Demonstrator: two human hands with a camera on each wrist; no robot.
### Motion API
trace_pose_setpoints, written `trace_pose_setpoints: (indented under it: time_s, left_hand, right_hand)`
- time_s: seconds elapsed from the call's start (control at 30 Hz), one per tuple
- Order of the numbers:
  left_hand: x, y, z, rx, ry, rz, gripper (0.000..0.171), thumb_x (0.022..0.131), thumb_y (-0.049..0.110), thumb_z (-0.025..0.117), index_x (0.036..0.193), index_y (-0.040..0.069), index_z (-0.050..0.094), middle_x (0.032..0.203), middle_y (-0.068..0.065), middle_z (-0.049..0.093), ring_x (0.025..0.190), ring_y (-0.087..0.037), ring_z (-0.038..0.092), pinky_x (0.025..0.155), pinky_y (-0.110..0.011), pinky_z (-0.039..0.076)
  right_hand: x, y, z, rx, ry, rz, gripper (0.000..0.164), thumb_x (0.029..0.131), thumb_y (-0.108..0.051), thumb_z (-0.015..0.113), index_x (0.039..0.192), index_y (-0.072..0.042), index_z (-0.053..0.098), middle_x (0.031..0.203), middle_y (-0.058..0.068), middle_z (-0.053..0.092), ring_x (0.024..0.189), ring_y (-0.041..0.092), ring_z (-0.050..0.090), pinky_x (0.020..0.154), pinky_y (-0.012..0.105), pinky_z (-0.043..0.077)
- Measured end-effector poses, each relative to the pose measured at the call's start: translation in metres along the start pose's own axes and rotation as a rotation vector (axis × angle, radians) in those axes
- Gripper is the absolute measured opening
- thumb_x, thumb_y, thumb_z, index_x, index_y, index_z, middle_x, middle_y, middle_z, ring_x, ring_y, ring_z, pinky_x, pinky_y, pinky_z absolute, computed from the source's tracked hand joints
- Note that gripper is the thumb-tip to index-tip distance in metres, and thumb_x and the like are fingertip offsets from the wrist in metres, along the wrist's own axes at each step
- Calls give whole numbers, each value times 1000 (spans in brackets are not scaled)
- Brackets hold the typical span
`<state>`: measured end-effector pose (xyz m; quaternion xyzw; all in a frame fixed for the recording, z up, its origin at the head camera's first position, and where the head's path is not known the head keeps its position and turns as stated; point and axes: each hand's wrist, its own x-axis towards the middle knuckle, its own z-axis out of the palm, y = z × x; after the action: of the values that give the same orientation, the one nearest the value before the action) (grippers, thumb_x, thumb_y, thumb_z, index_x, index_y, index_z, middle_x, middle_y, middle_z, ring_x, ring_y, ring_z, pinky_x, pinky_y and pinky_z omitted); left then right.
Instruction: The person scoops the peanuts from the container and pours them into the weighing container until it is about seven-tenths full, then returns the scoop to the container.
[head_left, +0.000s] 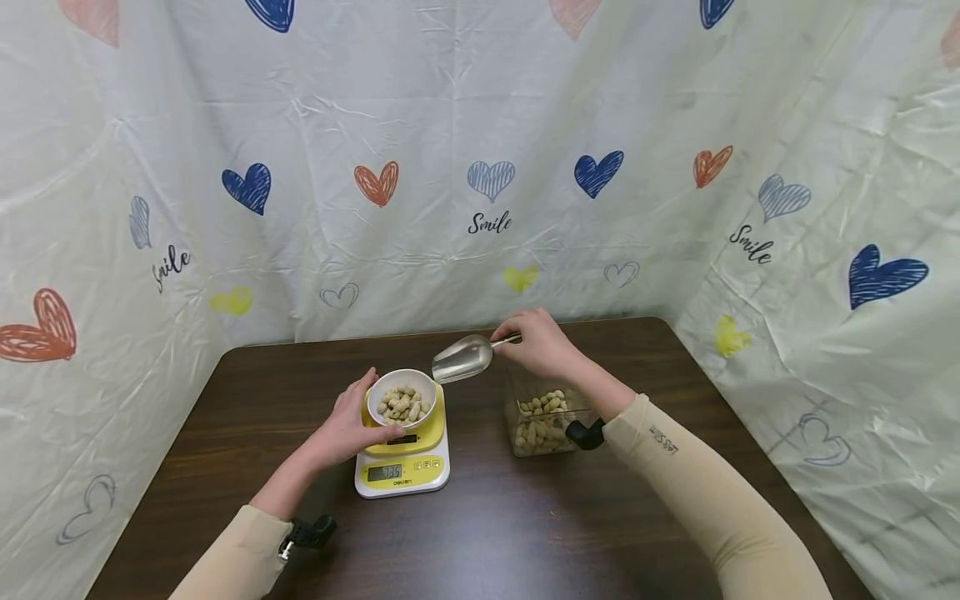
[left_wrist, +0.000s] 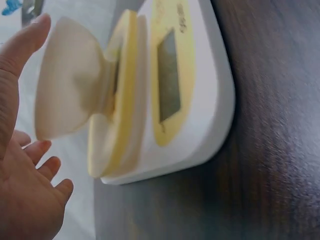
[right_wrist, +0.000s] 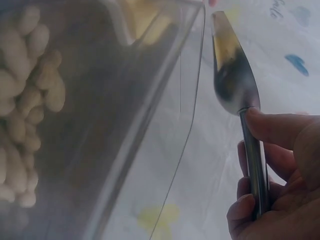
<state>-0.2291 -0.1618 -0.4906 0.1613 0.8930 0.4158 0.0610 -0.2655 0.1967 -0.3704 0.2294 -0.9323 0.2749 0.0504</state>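
A white bowl [head_left: 403, 377] of peanuts [head_left: 405, 406] sits on a yellow-and-white kitchen scale [head_left: 405, 471]. My left hand [head_left: 352, 427] is spread beside the bowl, thumb near its front and fingers toward its far left side. The left wrist view shows that thumb close to the bowl [left_wrist: 70, 80] and the other fingers loosely bent; contact is hard to tell. Raised over the table, my right hand [head_left: 542, 343] grips the handle of a metal scoop [head_left: 463, 358]. The scoop's mouth points left toward the bowl and looks bare inside. In the right wrist view the fingers wrap the scoop's handle [right_wrist: 256, 170].
A clear plastic container [head_left: 517, 437] with peanuts [head_left: 543, 429] stands right of the scale, under my right forearm. The dark wood table [head_left: 510, 533] ends at a white curtain [head_left: 420, 275] printed with hearts. The scale's display [head_left: 385, 472] is lit with digits.
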Motion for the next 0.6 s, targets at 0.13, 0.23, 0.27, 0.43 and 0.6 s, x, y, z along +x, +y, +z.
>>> trace_pose_setpoints:
  time_s: [0.13, 0.23, 0.27, 0.43, 0.6]
  left_hand:
    - [-3, 15, -3, 13, 44, 55, 124, 77, 54, 87, 166, 13, 10, 165, -11, 25, 151, -39, 13, 113, -68, 22]
    - [-5, 32, -4, 14, 79, 102, 123, 77, 53, 88, 166, 17, 12, 165, -7, 25, 152, -35, 13, 113, -66, 23]
    - [-6, 38, -3, 9, 83, 115, 122, 77, 52, 88, 166, 18, 12, 166, -6, 25, 152, -33, 13, 113, -65, 23]
    - [-10, 67, 2, -28, 60, 172, 119, 78, 54, 87, 166, 25, 12, 166, 3, 23, 152, -26, 14, 114, -61, 26]
    - [-10, 88, 16, -68, 12, 221, 116, 79, 56, 85, 165, 30, 11, 166, 10, 22, 152, -19, 17, 115, -56, 28]
  right_hand:
    - [-9, 7, -10, 15, -2, 16, 14, 95, -20, 76, 108, -16, 80, 109, 0, 72, 113, 26, 56, 104, 47, 37]
    - [-18, 12, -20, 14, 1, 27, 15, 96, -22, 75, 109, -18, 80, 111, -1, 71, 113, 27, 53, 99, 48, 39]
    - [-21, 14, -24, 13, 3, 32, 15, 96, -22, 75, 110, -18, 79, 111, -1, 70, 114, 28, 51, 98, 48, 38]
    - [-37, 25, -45, -1, 13, 49, 16, 96, -24, 75, 112, -20, 78, 112, -1, 67, 119, 30, 48, 101, 51, 36]
    - [-54, 35, -66, -83, 16, 35, 16, 96, -22, 75, 111, -18, 78, 115, 3, 67, 118, 31, 47, 98, 51, 37]
